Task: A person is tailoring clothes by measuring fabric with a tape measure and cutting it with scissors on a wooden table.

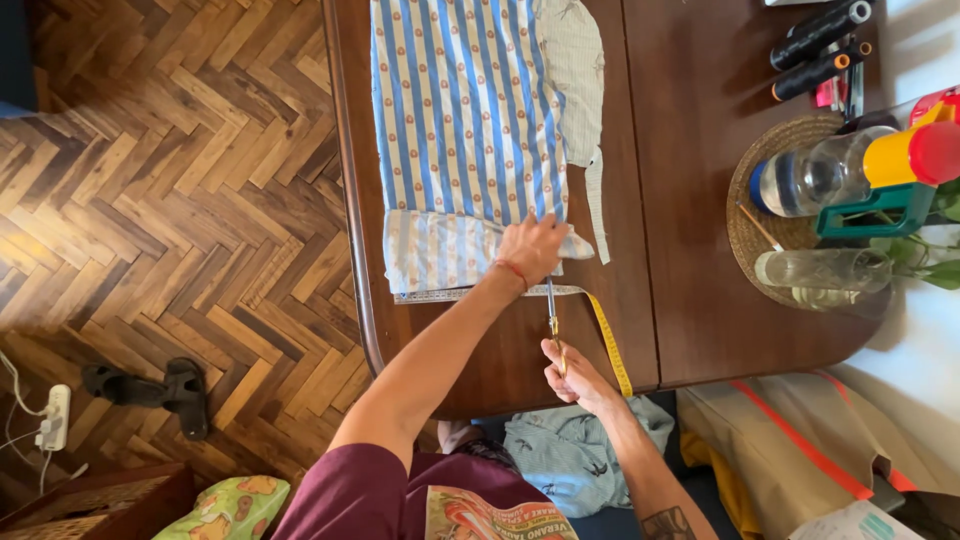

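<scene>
**Scissors at the hem of the striped cloth**

Dark wood filled the middle of the frame, a table (pixel 700 300) set over a herringbone floor (pixel 180 200) on the left. Spread across the upper centre lay the striped cloth (pixel 465 120), blue and white, its paler folded hem toward the table's near edge. The left hand (pixel 530 250) pressed flat on that hem at centre frame, fingers spread, grasping nothing, just pinning the fabric down. Right below it the right hand (pixel 572 372) was closed around the handles of the scissors (pixel 552 318), blades pointing up toward the hem's lower right corner. A yellow tape measure (pixel 608 340) ran along the cloth's lower edge and bent down just right of the scissors. Over at the right edge sat a woven mat (pixel 760 240) with clear bottles (pixel 815 178); dark thread spools (pixel 820 40) lay in the upper right. Sandals (pixel 150 390) waited on the floor, lower left.
</scene>
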